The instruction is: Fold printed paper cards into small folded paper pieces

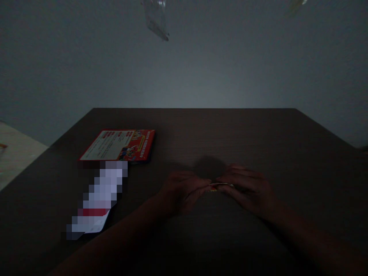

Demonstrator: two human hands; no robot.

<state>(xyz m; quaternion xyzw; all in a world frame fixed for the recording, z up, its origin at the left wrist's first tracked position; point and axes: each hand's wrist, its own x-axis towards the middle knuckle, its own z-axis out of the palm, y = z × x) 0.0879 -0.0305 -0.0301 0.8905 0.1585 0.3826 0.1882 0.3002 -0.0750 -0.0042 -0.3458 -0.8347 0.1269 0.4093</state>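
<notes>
Low over the dark wooden table (244,134), my left hand (184,189) and my right hand (250,186) meet with their fingertips almost together. Both are closed in a pinch on one small, thin card-like piece (213,188), gripped from either side. It is seen nearly edge-on: a pale upper edge and a bit of red and yellow show. The fingers and the dim light hide most of it, so I cannot tell its exact kind.
A flat red box (133,147) with a white text panel and cartoon figures lies at left on the table. Nearer me, beside my left forearm, is a long flat white object (100,195), mostly pixelated. A clear plastic bag (156,19) shows against the grey wall (230,57).
</notes>
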